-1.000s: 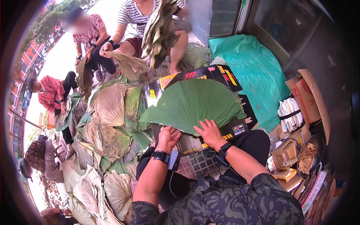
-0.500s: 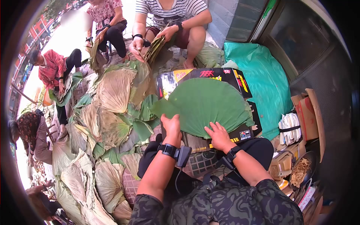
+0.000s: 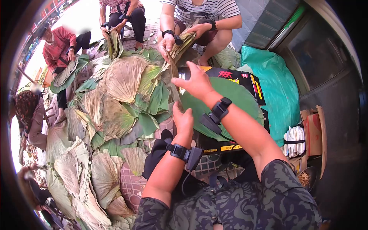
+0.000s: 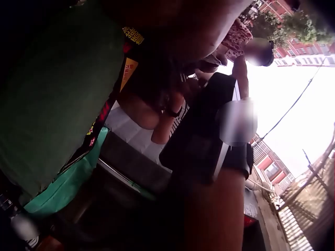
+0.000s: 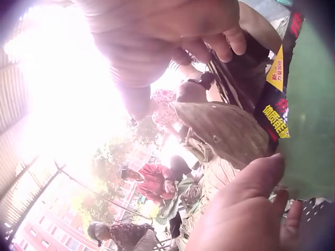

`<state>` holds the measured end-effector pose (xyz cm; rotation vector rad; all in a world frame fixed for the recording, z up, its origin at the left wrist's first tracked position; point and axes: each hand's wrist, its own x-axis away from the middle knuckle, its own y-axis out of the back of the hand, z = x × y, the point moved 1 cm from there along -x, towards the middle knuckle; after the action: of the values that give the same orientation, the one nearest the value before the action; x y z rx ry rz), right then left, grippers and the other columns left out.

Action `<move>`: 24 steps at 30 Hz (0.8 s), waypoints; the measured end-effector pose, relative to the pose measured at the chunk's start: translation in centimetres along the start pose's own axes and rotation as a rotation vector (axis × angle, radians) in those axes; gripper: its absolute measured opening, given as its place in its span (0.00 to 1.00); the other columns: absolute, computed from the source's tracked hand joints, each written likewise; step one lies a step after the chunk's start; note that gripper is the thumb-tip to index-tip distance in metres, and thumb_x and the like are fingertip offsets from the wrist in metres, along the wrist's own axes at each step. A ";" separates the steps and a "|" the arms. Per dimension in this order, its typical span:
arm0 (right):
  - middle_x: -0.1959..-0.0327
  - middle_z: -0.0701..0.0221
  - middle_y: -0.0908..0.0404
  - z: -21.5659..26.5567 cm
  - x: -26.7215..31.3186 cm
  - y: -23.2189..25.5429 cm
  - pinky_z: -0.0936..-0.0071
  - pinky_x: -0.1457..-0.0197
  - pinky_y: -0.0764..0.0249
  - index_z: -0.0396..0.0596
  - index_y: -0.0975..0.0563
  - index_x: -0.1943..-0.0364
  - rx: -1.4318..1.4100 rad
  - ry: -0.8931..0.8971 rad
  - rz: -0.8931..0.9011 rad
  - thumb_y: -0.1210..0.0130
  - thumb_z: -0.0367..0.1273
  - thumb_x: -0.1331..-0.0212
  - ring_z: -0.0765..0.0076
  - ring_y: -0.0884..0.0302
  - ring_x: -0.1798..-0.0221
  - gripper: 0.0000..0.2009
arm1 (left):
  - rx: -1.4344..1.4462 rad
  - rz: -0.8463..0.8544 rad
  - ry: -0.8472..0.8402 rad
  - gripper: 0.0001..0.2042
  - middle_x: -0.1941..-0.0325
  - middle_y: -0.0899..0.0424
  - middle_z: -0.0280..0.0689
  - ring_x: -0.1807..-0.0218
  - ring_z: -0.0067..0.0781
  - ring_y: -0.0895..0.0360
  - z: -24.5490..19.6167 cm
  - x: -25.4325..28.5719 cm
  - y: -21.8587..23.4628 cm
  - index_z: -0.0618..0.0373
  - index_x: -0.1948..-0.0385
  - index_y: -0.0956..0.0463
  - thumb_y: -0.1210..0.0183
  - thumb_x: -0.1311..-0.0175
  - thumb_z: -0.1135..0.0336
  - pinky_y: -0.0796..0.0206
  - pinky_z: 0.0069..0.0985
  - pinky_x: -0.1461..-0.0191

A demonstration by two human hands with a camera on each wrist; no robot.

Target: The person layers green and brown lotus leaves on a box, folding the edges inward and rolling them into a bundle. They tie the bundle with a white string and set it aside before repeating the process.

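A broad green leaf (image 3: 226,103) lies flat on a black printed cardboard sheet (image 3: 257,82) before me. My right hand (image 3: 197,82) reaches over the leaf's left part, thumb and fingers spread, holding nothing. At the leaf's left edge my left hand (image 3: 183,122) is raised with its fingers upward and thumb apart. A dried brown leaf (image 5: 225,130) hangs from the hand of a person in a striped shirt (image 3: 226,11), its lower edge right at my left fingertips. In the right wrist view, my left thumb (image 5: 267,172) shows close to that leaf.
Dried and green leaves (image 3: 119,84) cover the paving on the left. Other people sit beyond with leaves in their hands. A teal plastic sheet (image 3: 281,92) lies to the right, with a bundle of white sacks (image 3: 294,142) and a cardboard box (image 3: 314,132) nearer.
Both my hands have left the green leaf's near edge; the right has swung forward and left across it. The striped-shirt person has brought the dried leaf down towards my hands.
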<state>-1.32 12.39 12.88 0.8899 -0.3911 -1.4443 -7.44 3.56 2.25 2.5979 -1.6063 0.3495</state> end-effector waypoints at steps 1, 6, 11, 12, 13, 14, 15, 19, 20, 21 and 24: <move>0.49 0.52 0.31 1.2 -1.4 -1.1 0.63 0.44 0.35 0.40 0.36 0.46 0.072 -0.046 0.011 0.38 0.51 0.62 0.53 0.33 0.44 0.39 | 0.081 0.030 0.024 0.31 0.41 0.37 0.50 0.42 0.40 0.35 -0.1 0.1 -0.4 0.68 0.42 0.45 0.45 0.51 0.74 0.44 0.28 0.40; 0.64 0.56 0.22 0.1 -7.5 -3.3 0.61 0.54 0.29 0.45 0.24 0.63 0.227 -0.158 0.092 0.47 0.34 0.51 0.50 0.24 0.57 0.12 | 0.227 0.186 0.137 0.23 0.43 0.32 0.49 0.41 0.40 0.35 -0.1 -0.6 -0.7 0.68 0.47 0.37 0.49 0.48 0.75 0.45 0.27 0.40; 0.68 0.56 0.22 -4.1 -7.6 -1.0 0.62 0.54 0.30 0.50 0.21 0.67 0.083 -0.119 0.095 0.49 0.35 0.54 0.50 0.24 0.60 0.11 | 0.362 0.130 0.284 0.14 0.55 0.26 0.33 0.56 0.23 0.33 -2.3 -0.2 -0.4 0.56 0.54 0.30 0.49 0.43 0.70 0.43 0.22 0.58; 0.69 0.56 0.22 -4.6 -7.1 0.4 0.62 0.55 0.30 0.49 0.21 0.66 0.060 -0.123 0.091 0.48 0.35 0.54 0.50 0.24 0.61 0.11 | 0.376 0.123 0.291 0.13 0.56 0.24 0.33 0.58 0.24 0.31 -2.6 -0.2 -0.4 0.55 0.55 0.30 0.50 0.41 0.65 0.43 0.22 0.58; 0.69 0.57 0.22 -5.5 -6.9 1.6 0.63 0.56 0.30 0.48 0.21 0.66 -0.034 -0.081 0.074 0.48 0.34 0.53 0.51 0.24 0.62 0.11 | 0.460 0.128 0.354 0.13 0.57 0.24 0.34 0.58 0.26 0.30 -2.8 -0.1 -0.3 0.55 0.55 0.30 0.50 0.40 0.63 0.42 0.24 0.57; 0.70 0.57 0.22 -6.0 -6.4 2.7 0.63 0.57 0.30 0.47 0.21 0.66 -0.128 -0.040 0.057 0.48 0.34 0.52 0.52 0.24 0.63 0.11 | 0.541 0.132 0.419 0.14 0.58 0.23 0.35 0.58 0.28 0.29 -3.2 0.0 0.0 0.55 0.55 0.31 0.51 0.39 0.60 0.41 0.25 0.57; 0.70 0.58 0.22 -5.6 -5.4 4.5 0.65 0.58 0.29 0.47 0.22 0.65 -0.172 0.035 -0.009 0.49 0.32 0.51 0.53 0.23 0.64 0.10 | 0.616 0.165 0.446 0.15 0.59 0.22 0.37 0.58 0.32 0.28 -2.7 -0.1 0.1 0.55 0.55 0.31 0.52 0.38 0.57 0.39 0.27 0.56; 0.69 0.62 0.21 -1.7 0.0 11.5 0.70 0.60 0.28 0.48 0.22 0.63 -0.014 0.479 -0.333 0.50 0.24 0.52 0.57 0.23 0.64 0.11 | 0.831 0.304 0.530 0.24 0.52 0.29 0.42 0.53 0.36 0.31 -2.4 0.1 0.2 0.59 0.51 0.36 0.61 0.35 0.46 0.38 0.31 0.52; 0.69 0.62 0.21 -2.1 1.5 12.1 0.70 0.60 0.28 0.48 0.22 0.63 -0.003 0.457 -0.334 0.50 0.24 0.52 0.57 0.23 0.64 0.11 | 0.859 0.334 0.529 0.26 0.50 0.31 0.44 0.52 0.38 0.31 -2.6 0.3 0.0 0.60 0.50 0.37 0.63 0.35 0.44 0.38 0.32 0.50; 0.65 0.63 0.21 -1.9 3.5 12.6 0.71 0.57 0.29 0.46 0.23 0.61 0.084 0.534 -0.311 0.50 0.21 0.55 0.58 0.24 0.61 0.14 | 0.877 0.391 0.529 0.30 0.46 0.34 0.46 0.49 0.41 0.33 -2.7 0.6 -0.1 0.61 0.47 0.40 0.66 0.36 0.40 0.38 0.35 0.47; 0.60 0.64 0.23 -4.2 8.9 11.3 0.65 0.50 0.30 0.47 0.22 0.61 0.256 0.581 -0.216 0.51 0.17 0.65 0.55 0.26 0.54 0.21 | 0.895 0.524 0.610 0.32 0.50 0.29 0.48 0.47 0.47 0.32 -1.7 1.0 -0.9 0.61 0.49 0.38 0.67 0.37 0.38 0.36 0.40 0.48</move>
<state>10.59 3.82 15.91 1.5423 -0.0400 -1.2694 -6.45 3.39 4.16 1.9950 -2.1125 2.0507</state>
